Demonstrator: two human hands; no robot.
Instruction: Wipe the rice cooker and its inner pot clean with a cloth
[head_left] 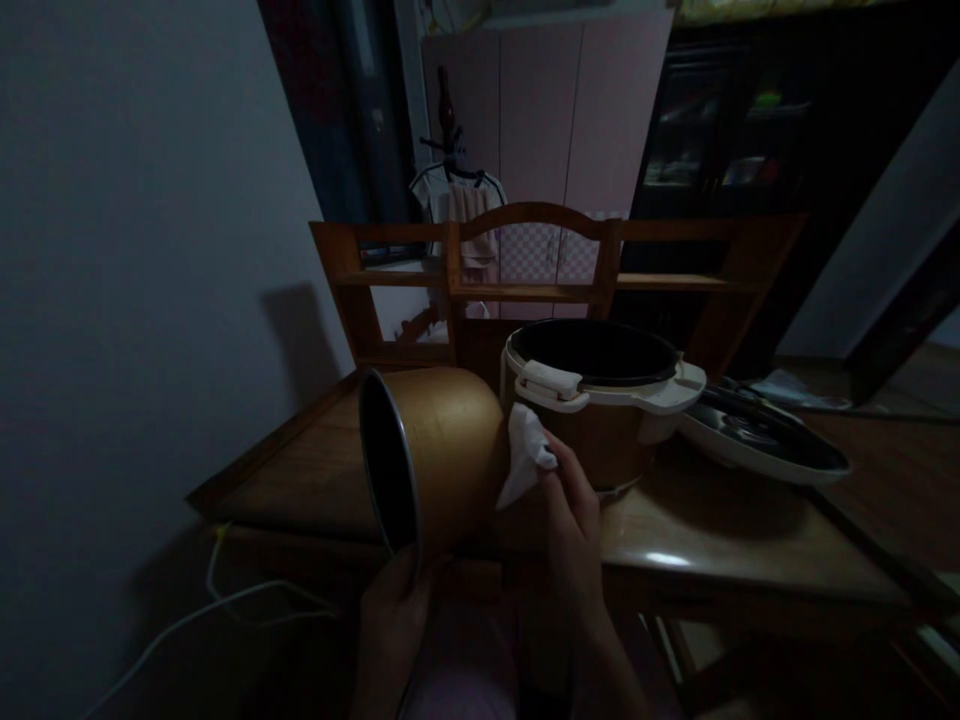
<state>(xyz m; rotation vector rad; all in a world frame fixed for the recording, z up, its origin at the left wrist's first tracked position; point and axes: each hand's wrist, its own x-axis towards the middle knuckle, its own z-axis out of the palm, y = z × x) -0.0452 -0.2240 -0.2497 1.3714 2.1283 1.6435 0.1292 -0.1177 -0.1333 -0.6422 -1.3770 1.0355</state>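
Dim room light falls on a pale wall [150, 250] left of the fingers and on a wooden counter [682, 525] beyond them. Leftmost, a white cord [217, 602] hangs near the counter's front corner, well apart from the left fingers [403, 575], which pinch the lower rim of a gold inner pot [457, 450]. This pot lies tilted between both sets of fingers, mouth to the left; whether it rests on the counter I cannot tell. Gripped only at that rim, it could twist loose and drop toward the person if the cloth pushed hard. The right fingers [576, 480] pinch a crumpled white cloth [525, 445] at the pot's base; a careless swing could knock the pot into the open cooker body [615, 430] just beyond them. Farther right, near the cooker's handle, a lid [772, 445] could be nudged by a shifting cooker. Counted left to right: one cord, one inner pot, one cloth, one cooker body, one lid.
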